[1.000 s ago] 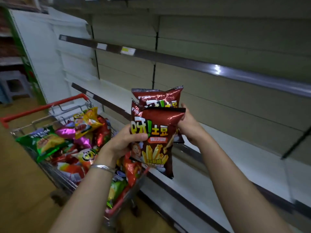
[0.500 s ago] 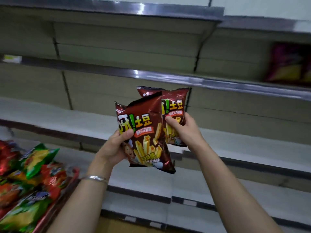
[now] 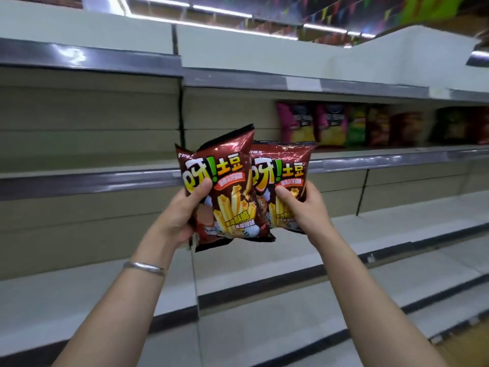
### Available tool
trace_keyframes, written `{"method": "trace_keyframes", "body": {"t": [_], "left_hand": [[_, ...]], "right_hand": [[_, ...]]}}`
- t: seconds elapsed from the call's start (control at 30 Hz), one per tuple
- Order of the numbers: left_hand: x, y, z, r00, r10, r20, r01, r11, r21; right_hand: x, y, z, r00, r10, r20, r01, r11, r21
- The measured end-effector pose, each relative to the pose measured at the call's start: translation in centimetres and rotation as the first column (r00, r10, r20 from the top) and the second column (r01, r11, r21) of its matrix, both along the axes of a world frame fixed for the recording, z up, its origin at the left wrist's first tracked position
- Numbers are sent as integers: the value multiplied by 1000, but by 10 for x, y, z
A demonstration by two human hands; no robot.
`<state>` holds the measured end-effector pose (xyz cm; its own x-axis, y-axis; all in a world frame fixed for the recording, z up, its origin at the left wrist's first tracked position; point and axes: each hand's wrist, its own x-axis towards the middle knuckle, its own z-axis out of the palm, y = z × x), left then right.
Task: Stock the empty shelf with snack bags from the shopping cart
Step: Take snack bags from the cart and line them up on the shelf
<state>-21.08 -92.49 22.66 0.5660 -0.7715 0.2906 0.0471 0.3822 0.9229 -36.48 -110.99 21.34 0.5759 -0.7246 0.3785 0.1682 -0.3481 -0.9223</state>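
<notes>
Before the shelf rail, held in mid-air: two dark-red snack bags, left bag overlapping right bag. Left hand and right hand each pinch one, thumbs in front. Long axes upright, fronts facing the person. Best set upright, label outward, beside stocked bags.

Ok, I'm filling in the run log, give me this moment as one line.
left hand: grips front snack bag | right hand: grips rear snack bag | bags: raised before shelf, not placed
</notes>
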Motion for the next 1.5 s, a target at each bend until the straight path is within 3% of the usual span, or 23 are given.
{"method": "trace_keyframes", "body": {"t": [0.17,0.43,0.67,1.03,1.33,1.5], "left_hand": [[7,-65,21,997,-33,73,30,999,41],[-1,-146,28,987,-157,33,155,986,55],[-34,-216,41,959,-245,144,237,969,70],[-111,-347,51,965,-172,196,181,983,-32],[-205,-467,58,970,-128,207,142,988,-56],[-227,-512,59,984,-82,155,90,995,-42]], "right_hand": [[-3,-45,9,989,-135,61,136,991,-4],[-28,-104,9,941,-326,92,323,945,45],[-67,-158,16,888,-439,136,436,899,52],[-157,-279,30,879,-464,109,466,885,10],[-255,-408,57,888,-458,45,460,880,-116],[-289,-462,54,903,-430,-5,427,897,-119]]}}
